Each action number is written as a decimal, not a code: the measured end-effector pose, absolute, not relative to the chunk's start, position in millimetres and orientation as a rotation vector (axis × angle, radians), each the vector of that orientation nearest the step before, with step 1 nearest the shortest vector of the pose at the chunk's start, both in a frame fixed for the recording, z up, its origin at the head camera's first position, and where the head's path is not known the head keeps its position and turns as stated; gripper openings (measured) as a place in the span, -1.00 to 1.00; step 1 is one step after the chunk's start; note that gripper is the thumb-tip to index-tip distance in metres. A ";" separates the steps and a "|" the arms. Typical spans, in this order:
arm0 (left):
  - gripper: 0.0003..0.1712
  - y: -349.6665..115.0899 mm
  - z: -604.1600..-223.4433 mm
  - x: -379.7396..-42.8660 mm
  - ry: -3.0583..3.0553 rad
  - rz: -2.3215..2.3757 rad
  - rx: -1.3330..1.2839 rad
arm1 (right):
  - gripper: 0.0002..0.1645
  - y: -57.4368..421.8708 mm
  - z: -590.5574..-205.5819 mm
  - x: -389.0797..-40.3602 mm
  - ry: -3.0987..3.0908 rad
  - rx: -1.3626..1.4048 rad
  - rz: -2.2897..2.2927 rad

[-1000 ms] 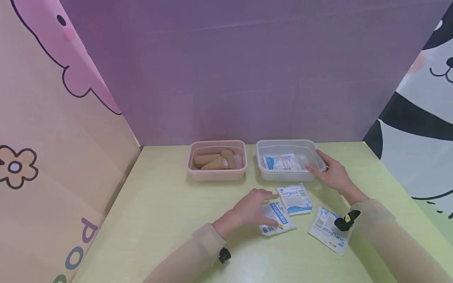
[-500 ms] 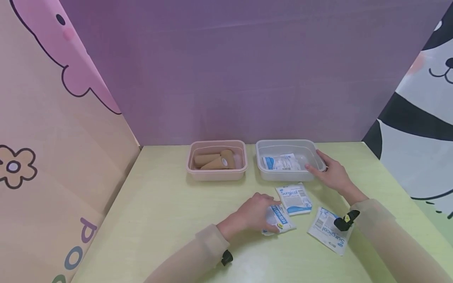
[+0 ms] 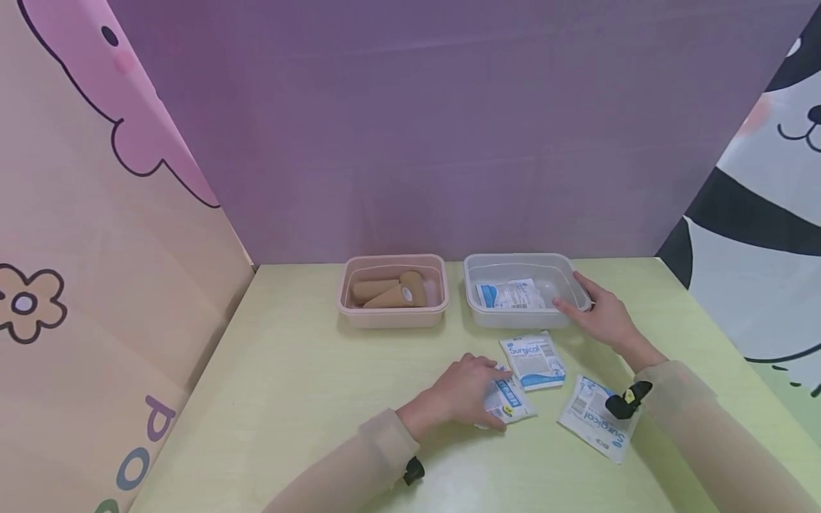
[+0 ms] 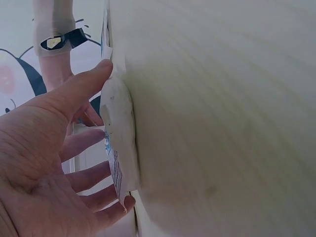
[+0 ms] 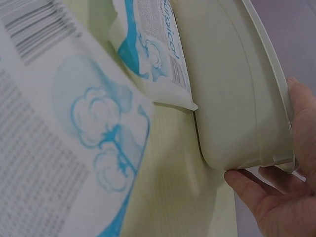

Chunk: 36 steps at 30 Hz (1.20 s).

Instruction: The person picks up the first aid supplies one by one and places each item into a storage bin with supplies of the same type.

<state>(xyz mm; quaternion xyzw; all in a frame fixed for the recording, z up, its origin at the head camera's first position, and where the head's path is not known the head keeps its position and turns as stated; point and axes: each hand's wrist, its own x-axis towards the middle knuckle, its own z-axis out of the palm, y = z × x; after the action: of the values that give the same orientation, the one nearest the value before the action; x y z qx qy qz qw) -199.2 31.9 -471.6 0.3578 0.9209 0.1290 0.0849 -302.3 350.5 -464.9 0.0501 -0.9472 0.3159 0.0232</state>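
With our left hand [image 3: 463, 392], the grip is spread wide over one white packet [image 3: 514, 401] on the worktop [image 3: 282, 399], seemingly not yet pinching; we should close thumb and fingers evenly at its edges, while our right hand [image 3: 603, 313] holds the white box [image 3: 513, 318] steady.

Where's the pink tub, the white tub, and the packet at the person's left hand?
Pink tub [image 3: 393, 320], head view: front wall.
White tub [image 3: 515, 320], head view: front wall.
Packet [image 3: 512, 402], head view: uncovered printed face.
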 end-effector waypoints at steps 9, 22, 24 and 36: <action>-0.06 35.1 -477.2 -201.9 2.741 0.425 1.134 | 0.21 349.8 -464.5 -299.7 -2.924 0.164 0.969; -0.01 21.5 -451.8 -214.2 2.804 0.621 0.982 | 0.20 348.2 -463.1 -302.9 -2.921 0.168 0.954; -0.01 20.1 -447.7 -217.0 2.828 0.658 0.996 | 0.21 348.2 -463.1 -303.0 -2.924 0.163 0.960; -0.02 20.4 -434.1 -229.3 2.984 0.732 1.052 | 0.21 349.7 -464.7 -301.6 -2.925 0.152 0.979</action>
<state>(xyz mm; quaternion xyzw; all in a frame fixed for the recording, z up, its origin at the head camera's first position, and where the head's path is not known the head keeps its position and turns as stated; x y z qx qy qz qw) -229.3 20.4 -434.1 0.3235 0.9176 0.2250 -0.0527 -301.6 349.7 -464.7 0.0492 -0.9468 0.3168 0.0268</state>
